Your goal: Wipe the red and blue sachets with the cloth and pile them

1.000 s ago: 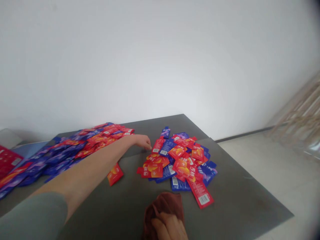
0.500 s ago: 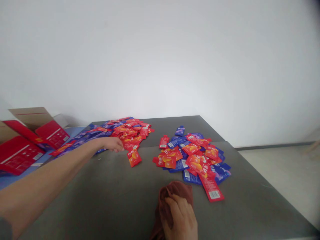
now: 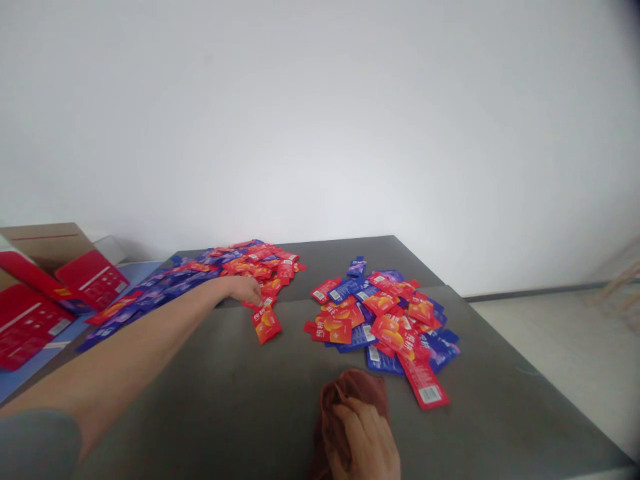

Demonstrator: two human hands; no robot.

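Clasping the brown cloth (image 3: 354, 385) at bottom centre, right hand (image 3: 369, 437); left hand (image 3: 246, 290), left of centre, nears an orange packet (image 3: 266, 324), grip indeterminable.

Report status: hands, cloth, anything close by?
Left hand at red-orange sachet, grip unclear. Right hand gripping brown cloth. Sachet pile just beyond cloth.

Right hand (image 3: 367, 433) on brown cloth (image 3: 350, 400)

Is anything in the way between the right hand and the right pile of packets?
Yes, the brown cloth. The right hand grips it, and it bunches up in front of the fingers. Past it, I see only bare table before the pile.
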